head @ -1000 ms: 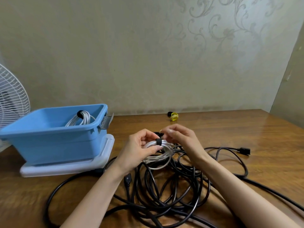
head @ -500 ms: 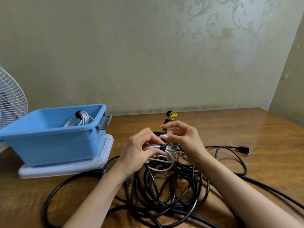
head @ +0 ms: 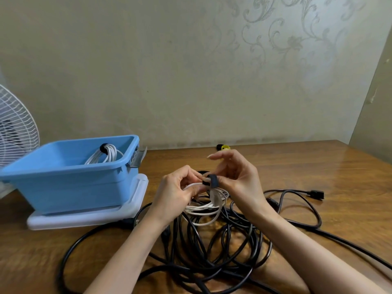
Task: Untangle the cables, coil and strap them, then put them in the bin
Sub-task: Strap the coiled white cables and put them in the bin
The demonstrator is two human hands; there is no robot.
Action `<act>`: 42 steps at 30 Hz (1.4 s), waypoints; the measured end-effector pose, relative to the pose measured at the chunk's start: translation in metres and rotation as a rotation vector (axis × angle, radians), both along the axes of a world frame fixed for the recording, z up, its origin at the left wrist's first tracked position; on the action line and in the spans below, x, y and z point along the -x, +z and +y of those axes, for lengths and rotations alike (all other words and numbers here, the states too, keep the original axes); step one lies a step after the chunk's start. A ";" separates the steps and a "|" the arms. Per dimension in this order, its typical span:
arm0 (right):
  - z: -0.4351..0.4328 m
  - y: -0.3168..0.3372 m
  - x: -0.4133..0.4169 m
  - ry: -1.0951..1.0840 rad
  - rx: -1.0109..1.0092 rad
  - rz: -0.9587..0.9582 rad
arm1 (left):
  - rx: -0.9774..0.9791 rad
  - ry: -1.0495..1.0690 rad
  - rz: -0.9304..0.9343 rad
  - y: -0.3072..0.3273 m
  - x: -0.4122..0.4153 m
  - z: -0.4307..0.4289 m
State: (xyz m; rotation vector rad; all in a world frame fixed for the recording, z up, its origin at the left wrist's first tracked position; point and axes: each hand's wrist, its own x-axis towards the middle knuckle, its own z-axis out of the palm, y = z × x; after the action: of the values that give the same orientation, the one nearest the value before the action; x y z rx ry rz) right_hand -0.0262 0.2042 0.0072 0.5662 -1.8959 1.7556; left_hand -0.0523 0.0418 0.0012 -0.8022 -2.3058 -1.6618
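Left hand (head: 176, 193) and right hand (head: 239, 179) both bare, slender fingers (head: 220, 154), long nails (head: 209, 156) extending past the fingertips, bare wrists, bare forearms (head: 131, 251)

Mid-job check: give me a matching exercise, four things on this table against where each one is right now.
Things:
1. white cable coil
2. strapped white bundle
3. black cable tangle
4. yellow roll

Places:
A. inside the blue bin
B. at the far edge of the table, by the wall
C. gripped by the left hand, the right hand pinching its black strap
D. sprawled loose on the table, nearest the camera

Pairs: 1-C, 2-A, 3-D, 4-B
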 end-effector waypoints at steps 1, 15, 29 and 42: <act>-0.001 -0.001 0.000 -0.014 -0.024 0.018 | 0.020 0.008 0.009 0.000 0.000 0.000; 0.005 -0.005 0.002 0.082 -0.141 -0.008 | -0.123 -0.064 -0.305 0.004 0.001 -0.006; 0.006 -0.009 0.005 0.079 -0.158 0.017 | -0.076 -0.062 -0.188 -0.001 0.005 -0.006; 0.012 -0.011 0.016 0.100 -0.072 -0.081 | -0.176 -0.043 -0.096 0.001 0.007 -0.005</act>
State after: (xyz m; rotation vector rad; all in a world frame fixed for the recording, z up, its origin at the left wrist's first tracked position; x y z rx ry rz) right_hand -0.0419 0.2162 -0.0035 0.6350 -2.0256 1.8037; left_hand -0.0591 0.0363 0.0025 -0.7549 -2.1770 -1.9289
